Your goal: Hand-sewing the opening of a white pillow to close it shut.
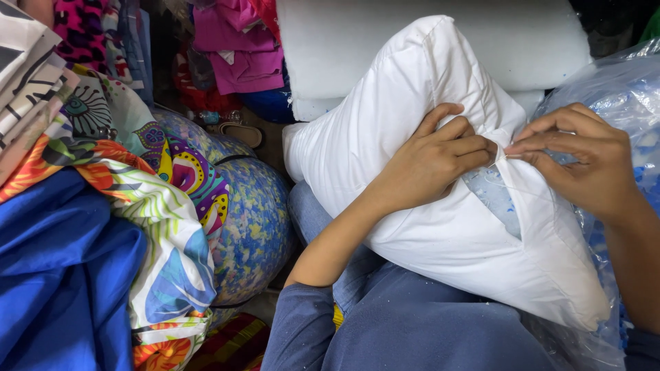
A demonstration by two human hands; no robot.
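A white pillow (pixel 419 227) lies across my lap, its side seam open and showing pale blue-flecked filling (pixel 491 196). My left hand (pixel 433 158) pinches the white fabric at the top of the opening, fingers curled shut on it. My right hand (pixel 584 158) pinches the pillow's opposite seam edge between thumb and fingers, right beside the left fingertips. A thin white thread (pixel 533 189) runs down from the pinch; whether a needle is held cannot be seen.
A clear plastic bag of blue and white foam scraps (pixel 619 89) sits at the right. A white foam block (pixel 385 41) lies behind the pillow. A speckled stuffed cushion (pixel 251 220), blue cloth (pixel 55 275), printed fabrics (pixel 165 206) and pink clothes (pixel 237 48) crowd the left.
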